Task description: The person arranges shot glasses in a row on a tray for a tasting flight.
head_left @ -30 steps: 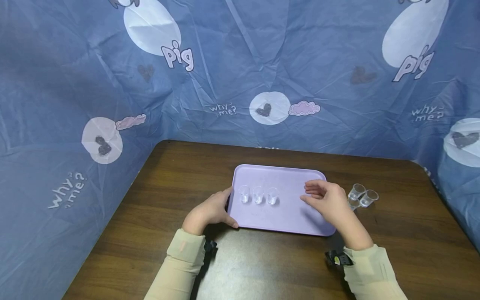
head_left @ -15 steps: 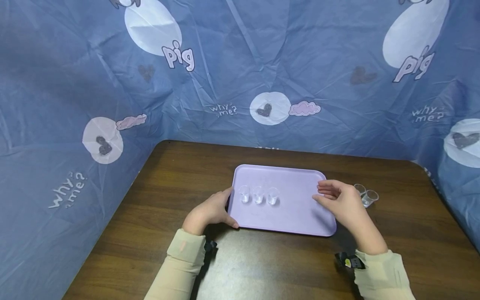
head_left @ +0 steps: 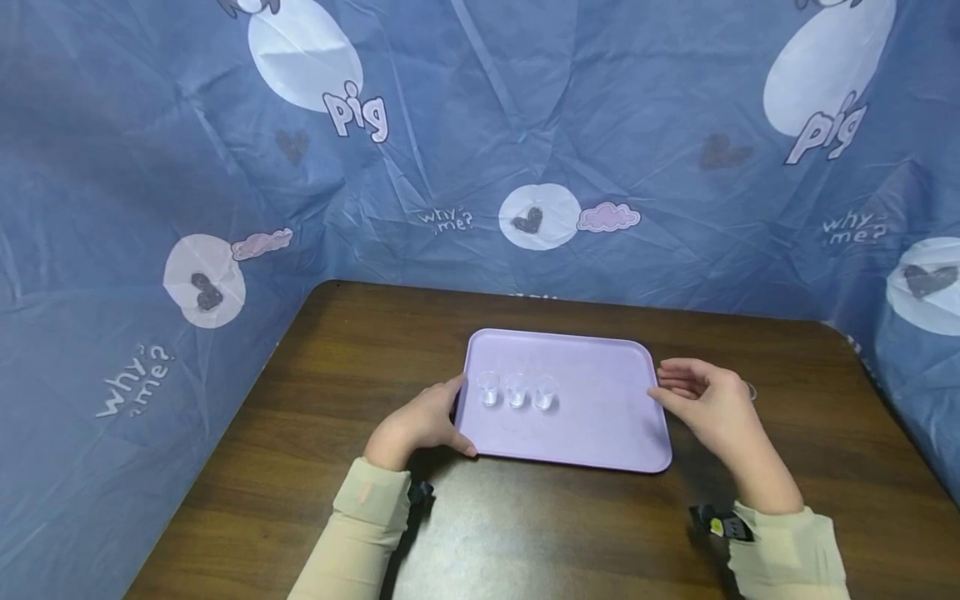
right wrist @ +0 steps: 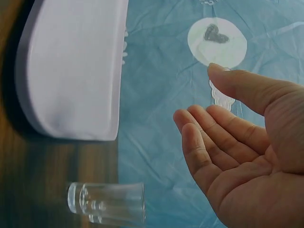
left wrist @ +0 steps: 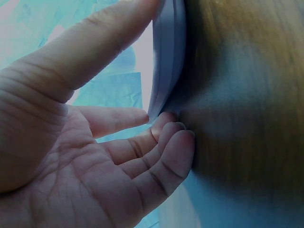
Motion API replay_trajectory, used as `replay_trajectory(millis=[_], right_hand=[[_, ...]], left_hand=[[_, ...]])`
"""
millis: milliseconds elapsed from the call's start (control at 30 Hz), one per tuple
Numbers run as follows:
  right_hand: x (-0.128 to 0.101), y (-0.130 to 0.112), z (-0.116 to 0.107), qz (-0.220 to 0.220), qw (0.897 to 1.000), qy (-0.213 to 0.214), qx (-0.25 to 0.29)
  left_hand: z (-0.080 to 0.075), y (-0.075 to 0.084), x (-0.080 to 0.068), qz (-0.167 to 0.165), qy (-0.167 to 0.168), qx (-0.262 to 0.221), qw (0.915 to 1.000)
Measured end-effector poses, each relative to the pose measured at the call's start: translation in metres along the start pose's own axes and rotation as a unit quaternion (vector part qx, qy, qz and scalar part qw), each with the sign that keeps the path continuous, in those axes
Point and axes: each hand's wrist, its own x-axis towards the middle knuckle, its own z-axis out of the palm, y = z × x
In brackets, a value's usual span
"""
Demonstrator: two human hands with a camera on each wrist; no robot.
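Three small clear cups (head_left: 516, 392) stand in a row on the left half of a lilac tray (head_left: 600, 400). My left hand (head_left: 422, 421) rests at the tray's near left corner, thumb and index fingertips at its rim. Its other fingertips reach the tabletop in the left wrist view. My right hand (head_left: 708, 398) hovers just past the tray's right edge, thumb apart from loosely bent fingers, with nothing between them. Below it in the right wrist view, more clear cups (right wrist: 114, 199) stand on the table beside the tray (right wrist: 71, 71). The hand mostly hides those cups in the head view.
The dark wooden table (head_left: 525, 533) has rounded far corners. A blue printed cloth (head_left: 420, 167) hangs behind it and along both sides.
My right hand has moved right, from above the tray to beyond its right edge, and now covers most of the cups there. My left hand, the tray and its cups have stayed put.
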Motion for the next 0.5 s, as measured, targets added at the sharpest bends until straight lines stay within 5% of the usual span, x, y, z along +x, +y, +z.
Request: replay_trajectory(millis=[500], right_hand=[[-0.012, 0.016, -0.021, 0.018, 0.998, 0.038, -0.036]], left_hand=[[-0.001, 0.000, -0.001, 0.006, 0.002, -0.001, 1.0000]])
